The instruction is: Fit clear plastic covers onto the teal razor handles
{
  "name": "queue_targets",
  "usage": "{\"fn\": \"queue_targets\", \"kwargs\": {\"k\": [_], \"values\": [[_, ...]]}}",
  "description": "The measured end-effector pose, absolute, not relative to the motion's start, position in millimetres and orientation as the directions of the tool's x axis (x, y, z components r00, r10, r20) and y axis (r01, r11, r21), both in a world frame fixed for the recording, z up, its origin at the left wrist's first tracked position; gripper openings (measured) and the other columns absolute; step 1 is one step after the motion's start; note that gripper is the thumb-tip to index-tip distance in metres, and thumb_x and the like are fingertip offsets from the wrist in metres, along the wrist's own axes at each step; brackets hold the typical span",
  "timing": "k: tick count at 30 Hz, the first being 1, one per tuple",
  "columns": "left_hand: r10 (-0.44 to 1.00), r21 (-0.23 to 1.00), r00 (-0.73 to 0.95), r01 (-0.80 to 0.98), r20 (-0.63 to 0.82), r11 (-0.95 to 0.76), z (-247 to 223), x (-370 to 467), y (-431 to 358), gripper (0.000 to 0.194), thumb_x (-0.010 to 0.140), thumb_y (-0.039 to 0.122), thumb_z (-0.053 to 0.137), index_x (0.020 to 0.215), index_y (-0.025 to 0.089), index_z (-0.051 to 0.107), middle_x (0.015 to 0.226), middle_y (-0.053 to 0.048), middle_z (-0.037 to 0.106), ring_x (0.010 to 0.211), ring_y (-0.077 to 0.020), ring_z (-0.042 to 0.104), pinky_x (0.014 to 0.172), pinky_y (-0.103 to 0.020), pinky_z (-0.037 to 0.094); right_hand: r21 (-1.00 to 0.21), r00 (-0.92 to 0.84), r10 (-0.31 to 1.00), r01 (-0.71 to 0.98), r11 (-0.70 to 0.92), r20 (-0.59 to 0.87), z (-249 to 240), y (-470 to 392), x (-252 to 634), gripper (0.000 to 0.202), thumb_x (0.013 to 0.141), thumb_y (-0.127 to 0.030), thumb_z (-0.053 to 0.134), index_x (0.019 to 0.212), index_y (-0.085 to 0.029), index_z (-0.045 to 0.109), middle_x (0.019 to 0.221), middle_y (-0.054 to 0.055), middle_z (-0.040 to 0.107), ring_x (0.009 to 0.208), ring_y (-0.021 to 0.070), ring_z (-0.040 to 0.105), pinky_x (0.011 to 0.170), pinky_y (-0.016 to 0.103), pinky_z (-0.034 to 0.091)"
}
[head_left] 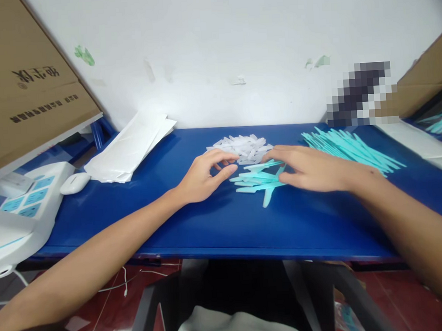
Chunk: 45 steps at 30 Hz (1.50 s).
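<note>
On the blue table (209, 226) lies a small cluster of turquoise plastic sticks (257, 180) between my hands. My right hand (311, 167) rests flat on the right side of that cluster, fingers spread over it. My left hand (204, 175) hovers just left of it, fingers curled and apart, the fingertips near a heap of small white plastic pieces (244, 148). Neither hand clearly grips anything.
A large pile of turquoise sticks (351, 150) lies at the right. White sheets (128, 148) and a white mouse (75, 183) sit at the left, beside a white device with blue keys (21, 202). Cardboard boxes (24, 82) flank both sides. A chair stands below the table edge.
</note>
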<state>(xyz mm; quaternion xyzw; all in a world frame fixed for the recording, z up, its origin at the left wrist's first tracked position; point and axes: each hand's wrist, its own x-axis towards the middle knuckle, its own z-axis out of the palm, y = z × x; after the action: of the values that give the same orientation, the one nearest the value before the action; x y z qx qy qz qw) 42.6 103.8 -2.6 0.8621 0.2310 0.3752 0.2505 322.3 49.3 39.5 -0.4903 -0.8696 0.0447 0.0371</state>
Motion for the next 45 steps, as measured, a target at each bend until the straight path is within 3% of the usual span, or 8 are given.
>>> {"fn": "queue_targets", "kwargs": {"k": [5,10,17,20,26,36,42,45], "values": [[0.534,0.511,0.651,0.252,0.539,-0.822,-2,40,104,0.029,0.102,0.038,0.054,0.118,0.021,0.073,0.112,-0.008,0.073,0.101,-0.019,0.067,0.085,-0.032,0.055,-0.14,-0.444,0.879,0.895,0.424,-0.176,40,46,322,0.071,0.082,-0.04,0.062,0.148,-0.02,0.048,0.136,0.017,0.056,0.096,0.0299,0.069,0.069,0.036,0.05],[0.518,0.481,0.655,0.26,0.549,-0.837,-3,41,105,0.03,0.103,0.037,0.053,0.117,0.019,0.073,0.109,-0.008,0.072,0.098,-0.0188,0.067,0.083,-0.032,0.054,-0.026,-0.391,0.896,0.919,0.394,-0.21,44,46,308,0.044,0.084,-0.034,0.058,0.122,-0.014,0.063,0.122,0.016,0.059,0.081,0.0255,0.068,0.066,0.036,0.048],[0.526,0.477,0.62,0.264,0.582,-0.838,-1,41,106,0.029,0.103,0.035,0.051,0.113,0.019,0.073,0.104,-0.007,0.073,0.093,-0.0181,0.066,0.082,-0.031,0.052,0.079,-0.465,0.861,0.869,0.489,-0.206,31,48,301,0.033,0.082,-0.021,0.055,0.111,-0.011,0.069,0.109,0.018,0.07,0.111,0.0358,0.063,0.086,0.041,0.048],[0.579,0.548,0.562,0.247,0.591,-0.799,0,40,107,0.033,0.105,0.039,0.049,0.111,0.019,0.074,0.102,-0.008,0.073,0.094,-0.0191,0.066,0.081,-0.031,0.052,0.13,-0.519,0.846,0.837,0.532,-0.124,28,49,300,0.032,0.08,-0.014,0.051,0.107,-0.013,0.068,0.101,0.017,0.072,0.106,0.0343,0.064,0.09,0.044,0.044],[0.687,0.72,0.456,0.133,0.566,-0.681,-5,37,114,0.043,0.106,0.048,0.043,0.117,0.019,0.073,0.104,-0.009,0.069,0.095,-0.0191,0.065,0.079,-0.03,0.054,0.04,-0.508,0.862,0.861,0.508,-0.007,43,47,299,0.021,0.085,-0.019,0.051,0.103,-0.017,0.063,0.08,0.01,0.07,0.075,0.0262,0.065,0.07,0.033,0.04],[0.688,0.682,0.478,0.223,0.545,-0.696,-7,38,114,0.045,0.106,0.049,0.042,0.114,0.018,0.073,0.1,-0.008,0.073,0.094,-0.0198,0.068,0.082,-0.031,0.054,-0.129,-0.392,0.916,0.916,0.38,-0.082,38,43,290,0.024,0.096,-0.033,0.051,0.11,-0.017,0.062,0.091,0.011,0.072,0.072,0.0237,0.066,0.061,0.03,0.04],[0.689,0.663,0.465,0.252,0.556,-0.705,-6,38,115,0.046,0.106,0.05,0.041,0.115,0.019,0.073,0.1,-0.007,0.074,0.095,-0.02,0.069,0.081,-0.031,0.055,-0.106,-0.408,0.895,0.913,0.395,-0.178,35,44,287,0.029,0.096,-0.038,0.053,0.112,-0.016,0.063,0.086,0.013,0.071,0.078,0.0281,0.068,0.059,0.032,0.04],[0.683,0.65,0.479,0.266,0.552,-0.712,-6,38,114,0.045,0.106,0.05,0.041,0.115,0.019,0.073,0.1,-0.007,0.073,0.094,-0.0201,0.068,0.081,-0.031,0.055,0.013,-0.394,0.894,0.914,0.405,-0.213,40,41,289,0.02,0.091,-0.034,0.056,0.098,-0.017,0.064,0.084,0.013,0.07,0.074,0.0284,0.067,0.055,0.032,0.036]]}}
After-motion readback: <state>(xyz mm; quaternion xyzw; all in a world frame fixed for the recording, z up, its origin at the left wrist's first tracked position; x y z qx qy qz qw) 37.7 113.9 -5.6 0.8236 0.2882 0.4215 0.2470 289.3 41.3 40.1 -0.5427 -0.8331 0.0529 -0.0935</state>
